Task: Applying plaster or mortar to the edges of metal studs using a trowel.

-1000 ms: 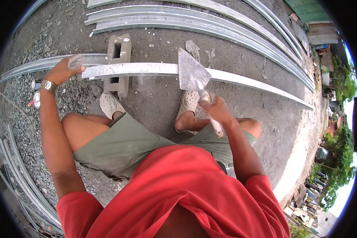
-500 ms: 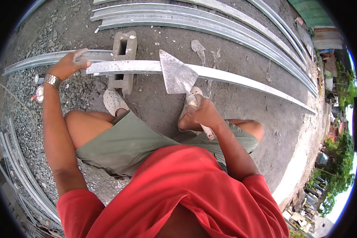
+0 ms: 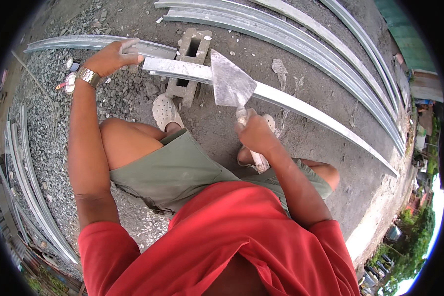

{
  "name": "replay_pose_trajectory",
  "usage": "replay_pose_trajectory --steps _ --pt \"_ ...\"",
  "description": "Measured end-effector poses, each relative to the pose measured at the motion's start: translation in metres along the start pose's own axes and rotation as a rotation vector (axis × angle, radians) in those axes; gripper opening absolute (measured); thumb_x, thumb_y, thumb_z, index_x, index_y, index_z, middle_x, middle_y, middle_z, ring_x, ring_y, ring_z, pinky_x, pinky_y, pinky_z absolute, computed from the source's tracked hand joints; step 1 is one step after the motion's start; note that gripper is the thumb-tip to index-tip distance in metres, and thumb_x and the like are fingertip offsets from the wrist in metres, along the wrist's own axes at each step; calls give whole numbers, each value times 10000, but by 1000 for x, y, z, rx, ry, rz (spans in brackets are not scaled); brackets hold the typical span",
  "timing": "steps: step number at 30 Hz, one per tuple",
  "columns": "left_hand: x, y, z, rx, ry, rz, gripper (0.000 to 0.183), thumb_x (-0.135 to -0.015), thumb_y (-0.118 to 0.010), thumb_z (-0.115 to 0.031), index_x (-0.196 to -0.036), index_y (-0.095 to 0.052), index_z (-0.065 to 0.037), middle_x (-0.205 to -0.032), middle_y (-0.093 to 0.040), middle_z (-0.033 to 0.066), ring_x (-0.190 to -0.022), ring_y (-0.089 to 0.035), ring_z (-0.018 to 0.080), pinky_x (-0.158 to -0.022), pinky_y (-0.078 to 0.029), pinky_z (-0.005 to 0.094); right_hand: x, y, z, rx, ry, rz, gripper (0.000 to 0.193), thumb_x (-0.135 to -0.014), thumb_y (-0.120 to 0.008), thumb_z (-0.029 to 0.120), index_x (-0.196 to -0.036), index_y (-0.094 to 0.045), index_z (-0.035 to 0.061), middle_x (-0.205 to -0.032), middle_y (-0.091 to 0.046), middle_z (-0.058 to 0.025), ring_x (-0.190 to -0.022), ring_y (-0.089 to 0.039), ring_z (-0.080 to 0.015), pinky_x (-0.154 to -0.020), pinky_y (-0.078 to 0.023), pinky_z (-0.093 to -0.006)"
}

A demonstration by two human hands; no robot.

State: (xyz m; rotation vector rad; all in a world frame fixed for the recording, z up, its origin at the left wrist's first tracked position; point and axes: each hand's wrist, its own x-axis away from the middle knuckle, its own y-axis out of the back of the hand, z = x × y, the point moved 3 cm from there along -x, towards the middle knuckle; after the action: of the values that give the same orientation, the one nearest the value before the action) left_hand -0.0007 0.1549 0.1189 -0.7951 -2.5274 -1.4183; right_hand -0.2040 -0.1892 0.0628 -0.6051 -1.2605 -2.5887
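Observation:
My right hand [image 3: 258, 132] is wrapped round the handle of a pointed trowel, whose triangular blade [image 3: 232, 81] is smeared with whitish material. That blade overlaps a long metal bar [image 3: 301, 104] with a whitened top face; whether it touches cannot be told. Near the bar's left end, my left hand [image 3: 114, 56] has its fingers and thumb apart, with whitish residue on them. Beneath or behind this hand runs a grey metal channel [image 3: 69, 43]. A hollow concrete block [image 3: 189, 88] lies under the whitened bar.
Several long metal channels [image 3: 281, 37] lie across the ground at the far side, and more channels [image 3: 32, 185] at the left. An open can [image 3: 70, 83] and a smaller can [image 3: 72, 64] stand on the gravel [image 3: 59, 143]. My clog [image 3: 166, 109] is close to the block.
The whole view has shifted and turned slightly. The trowel stays in my right hand over the bar, its blade now angled a little differently. My left hand stays by the bar's end.

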Motion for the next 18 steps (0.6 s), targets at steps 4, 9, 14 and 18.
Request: replay_pose_trajectory --steps 4,9,14,18 --pt "-1 -2 15 16 16 -77 839 -757 -693 -525 -1371 -430 -17 -1244 -578 184 -1131 -560 243 -980 -405 348 -31 -8 45 -42 151 35 408 -860 -565 263 -1025 -527 -108 -872 -610 -336 -921 -586 -484 -816 -471 -481" --pt "16 10 21 -17 28 -162 827 -743 -686 -558 -1360 -465 -52 -1261 -547 248 -1200 -516 320 -1006 -388 385 13 62 -17 -406 -138 -121 332 -940 -529 308 -1037 -584 -5 -691 -594 -67 -553 -561 -106 -494 -453 -265" --pt "9 4 -6 56 -48 -123 767 -789 -677 -483 -1396 -422 -90 -1264 -563 193 -1167 -533 269 -992 -401 368 88 119 -137 -286 -405 -364 348 -845 -605 224 -1072 -549 -33 -739 -643 -168 -672 -666 -220 -564 -509 -355" --pt "10 7 -17 48 -54 -77 753 -797 -681 -463 -1410 -407 -122 -1282 -553 179 -1184 -523 257 -996 -403 376 118 165 -188 555 -294 -519 395 -786 -627 194 -1082 -541 -53 -820 -655 -257 -793 -655 -405 -678 -516 -463"
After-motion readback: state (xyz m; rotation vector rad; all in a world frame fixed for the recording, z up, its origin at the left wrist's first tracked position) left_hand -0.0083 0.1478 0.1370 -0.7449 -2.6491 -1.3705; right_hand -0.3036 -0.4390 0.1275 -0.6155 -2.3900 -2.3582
